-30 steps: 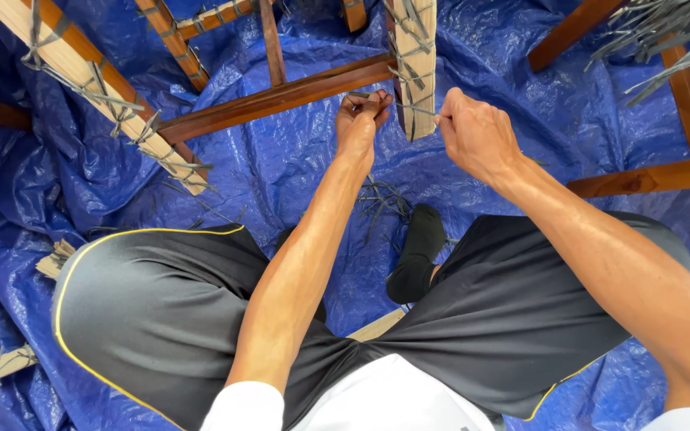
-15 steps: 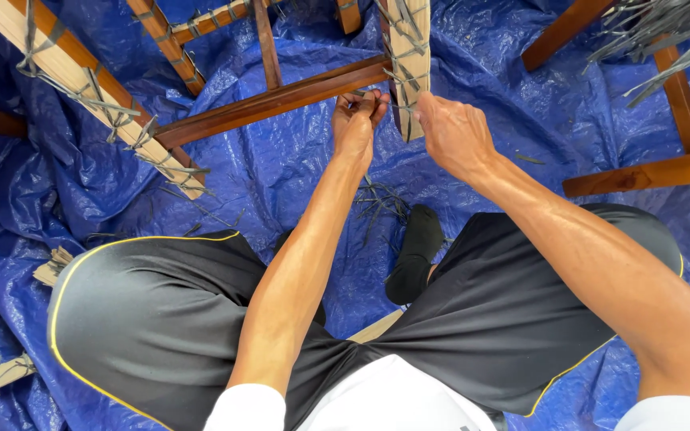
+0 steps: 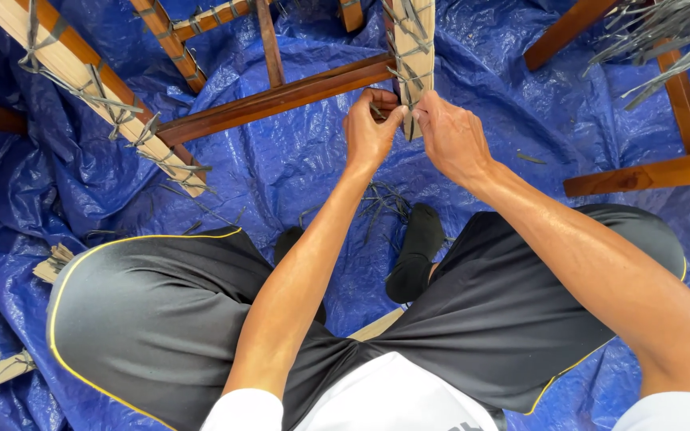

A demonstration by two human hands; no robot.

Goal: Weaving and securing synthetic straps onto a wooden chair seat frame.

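Running almost straight away from the person, a pale wooden slat [image 3: 414, 56] wrapped in thin grey binding strips [image 3: 406, 36] has its long axis pointing up and out of view, its far end cut off by the top edge and its near end meeting both hands. The left hand [image 3: 370, 132] is curled closed just left of the slat's near end, fingers pinching a strip there; the right hand [image 3: 450, 136] presses against the slat's right side, fingertips pinched on the strip at its tip. What exactly sits between the fingertips is too small to make out. A dark brown wooden rail [image 3: 277, 100] slants away left of the slat, passing behind the left hand. Farther left of the slat lies another pale bound slat [image 3: 93, 92]. Loose grey strips [image 3: 381, 203] lie on the blue tarpaulin [image 3: 297, 168] below the slat, near a black-socked foot [image 3: 415, 251]. Right of the slat, more brown rails [image 3: 648, 172] are partly cut off.
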